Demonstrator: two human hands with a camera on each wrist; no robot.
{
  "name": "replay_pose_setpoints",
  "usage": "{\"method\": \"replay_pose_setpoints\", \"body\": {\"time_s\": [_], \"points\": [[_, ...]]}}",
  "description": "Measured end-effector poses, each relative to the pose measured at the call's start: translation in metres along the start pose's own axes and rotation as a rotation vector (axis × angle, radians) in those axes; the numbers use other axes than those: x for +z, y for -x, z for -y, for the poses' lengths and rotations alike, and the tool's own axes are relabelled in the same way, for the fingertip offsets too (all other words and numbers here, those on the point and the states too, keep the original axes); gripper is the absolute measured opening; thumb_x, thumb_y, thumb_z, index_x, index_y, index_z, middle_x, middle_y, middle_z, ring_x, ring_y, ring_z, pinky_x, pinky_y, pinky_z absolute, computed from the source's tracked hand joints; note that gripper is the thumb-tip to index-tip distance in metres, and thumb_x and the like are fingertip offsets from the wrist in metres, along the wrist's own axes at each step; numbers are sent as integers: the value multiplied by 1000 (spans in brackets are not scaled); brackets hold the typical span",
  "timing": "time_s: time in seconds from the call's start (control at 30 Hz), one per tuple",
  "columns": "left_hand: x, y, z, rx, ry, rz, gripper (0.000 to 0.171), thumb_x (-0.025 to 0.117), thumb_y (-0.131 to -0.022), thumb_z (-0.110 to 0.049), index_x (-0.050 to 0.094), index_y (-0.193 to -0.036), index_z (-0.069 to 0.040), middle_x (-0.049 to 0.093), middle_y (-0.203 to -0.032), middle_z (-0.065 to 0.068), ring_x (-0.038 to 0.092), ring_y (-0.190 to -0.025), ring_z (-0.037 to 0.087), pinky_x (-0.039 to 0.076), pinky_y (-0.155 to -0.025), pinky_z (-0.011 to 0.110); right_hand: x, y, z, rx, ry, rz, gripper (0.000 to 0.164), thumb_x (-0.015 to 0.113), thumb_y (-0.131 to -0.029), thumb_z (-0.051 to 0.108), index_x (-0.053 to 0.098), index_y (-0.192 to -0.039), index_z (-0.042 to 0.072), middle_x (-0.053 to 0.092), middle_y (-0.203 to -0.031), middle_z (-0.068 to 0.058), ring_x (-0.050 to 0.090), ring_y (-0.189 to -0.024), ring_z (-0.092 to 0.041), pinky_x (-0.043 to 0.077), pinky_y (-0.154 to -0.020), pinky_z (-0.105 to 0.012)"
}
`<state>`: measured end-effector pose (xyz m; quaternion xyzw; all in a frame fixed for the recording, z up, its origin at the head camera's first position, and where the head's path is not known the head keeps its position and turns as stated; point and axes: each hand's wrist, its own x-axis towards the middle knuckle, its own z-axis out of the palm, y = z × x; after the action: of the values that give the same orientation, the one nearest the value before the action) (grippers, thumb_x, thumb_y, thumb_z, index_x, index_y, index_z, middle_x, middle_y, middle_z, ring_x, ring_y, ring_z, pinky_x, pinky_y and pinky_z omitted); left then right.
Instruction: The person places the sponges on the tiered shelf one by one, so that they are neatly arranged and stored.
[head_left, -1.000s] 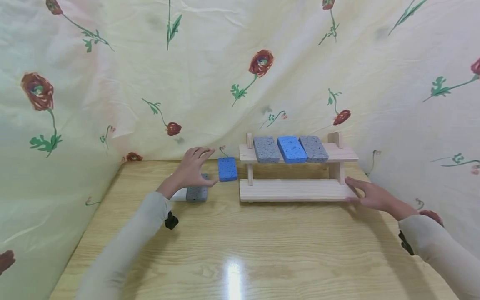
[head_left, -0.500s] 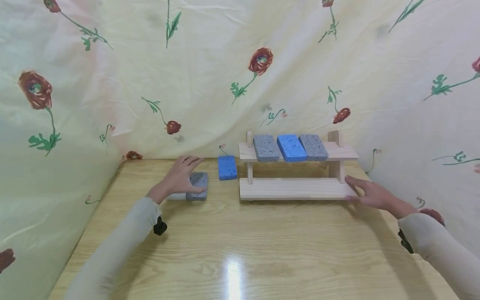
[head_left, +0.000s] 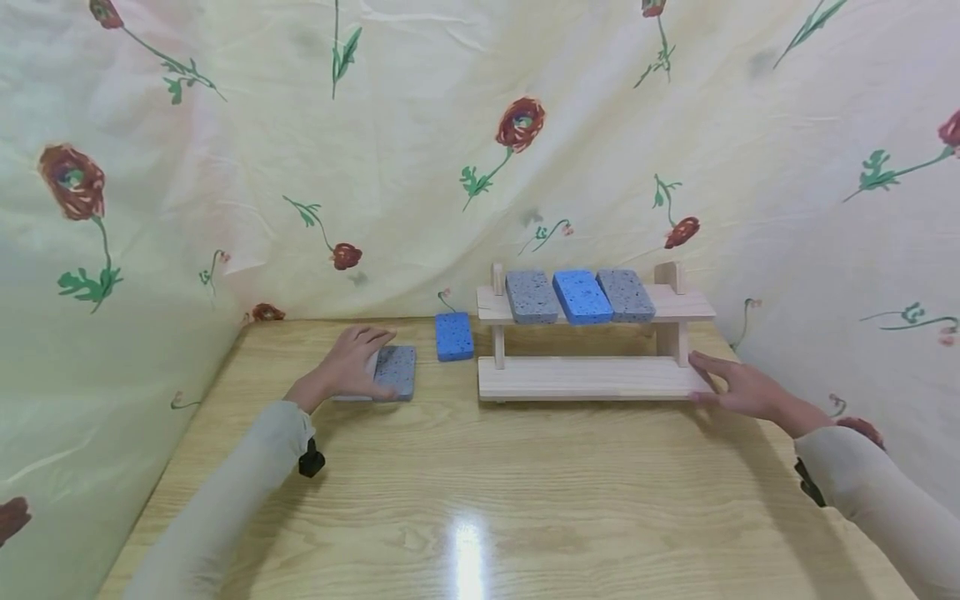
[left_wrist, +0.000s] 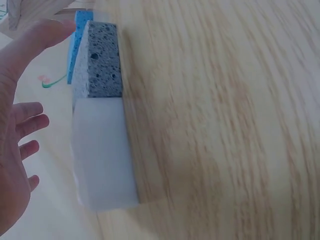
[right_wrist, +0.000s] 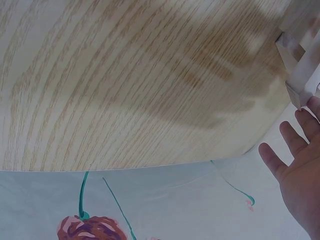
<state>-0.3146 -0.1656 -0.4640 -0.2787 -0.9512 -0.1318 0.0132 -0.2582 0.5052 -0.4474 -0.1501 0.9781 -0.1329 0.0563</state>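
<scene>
Atop the rack (head_left: 585, 382), three sponges (head_left: 582, 297); right grip (head_left: 750, 393) alongside.

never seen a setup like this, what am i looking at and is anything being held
There is no machine: these are a person's bare left hand and right hand. The wide picture comes from a camera on the head, the other two from cameras on each wrist. On the table lie a grey sponge, a white block beside it and a blue sponge. A wooden rack carries two more grey sponges and another blue sponge on its upper shelf. The left hand looks empty near the grey sponge; the right seems to touch the rack's end.
</scene>
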Motion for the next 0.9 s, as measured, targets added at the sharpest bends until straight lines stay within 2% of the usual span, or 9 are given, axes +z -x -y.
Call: {"method": "replay_pose_setpoints", "body": {"time_s": [0.37,0.9], "points": [[4,3,7,-18,16,25,105,82,-69,-56,45,-154,-7,46,-156,19,32,-145,45,23,-119,65,-2,2,4,-2,-4,2,86,71,-93,44,38,-150,-11,38,-154,-35,37,-138,-59,34,-107,-71],[4,1,13,-1,34,44,104,89,-65,-48,49,-150,-5,49,-152,20,34,-143,45,24,-119,66,-2,1,4,7,9,11,86,70,-94,45,37,-151,-11,37,-154,-35,36,-139,-59,34,-107,-72]]}}
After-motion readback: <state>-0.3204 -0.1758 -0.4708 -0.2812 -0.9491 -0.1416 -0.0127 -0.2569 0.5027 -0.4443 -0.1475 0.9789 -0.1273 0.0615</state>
